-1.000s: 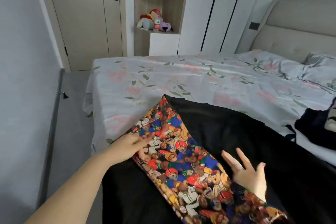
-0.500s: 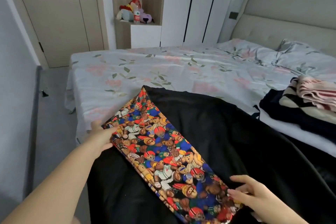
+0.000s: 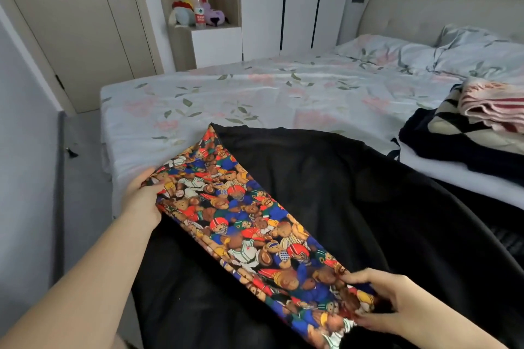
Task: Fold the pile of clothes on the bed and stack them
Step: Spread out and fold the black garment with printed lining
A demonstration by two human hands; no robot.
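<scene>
Nearest of all, the right hand [image 3: 388, 302] has its fingers curled in and pinches the near end of a long bear-print cloth [image 3: 241, 221], thumb on top and fingertips tucked into the fabric. From there the strip runs away and to the left, as far as the left hand [image 3: 143, 198], which grips the cloth's outer edge with the thumb above and the fingers out of sight beneath. Between and beyond the two hands, the printed strip lies flat on a wide black cloth [image 3: 354, 193] spread over the near corner of the bed [image 3: 255, 93]. Whether the two are one garment or separate pieces cannot be told. The fabric looks thin, light and limp. It will likely sag and slide if lifted by one point, so I would hold it at both ends along one edge, as the hands do, keeping it taut while it is folded over. The black cloth seems smooth and may slip on the sheet. Beyond the right hand and further to its right, a stack of clothes [image 3: 453, 125] sits on the bed, dark at the bottom, checked in the middle, pink stripes on top. Past that lie pillows [image 3: 425, 49], and far beyond the left hand a shelf holds soft toys [image 3: 195, 10] beside a door [image 3: 71, 22].
</scene>
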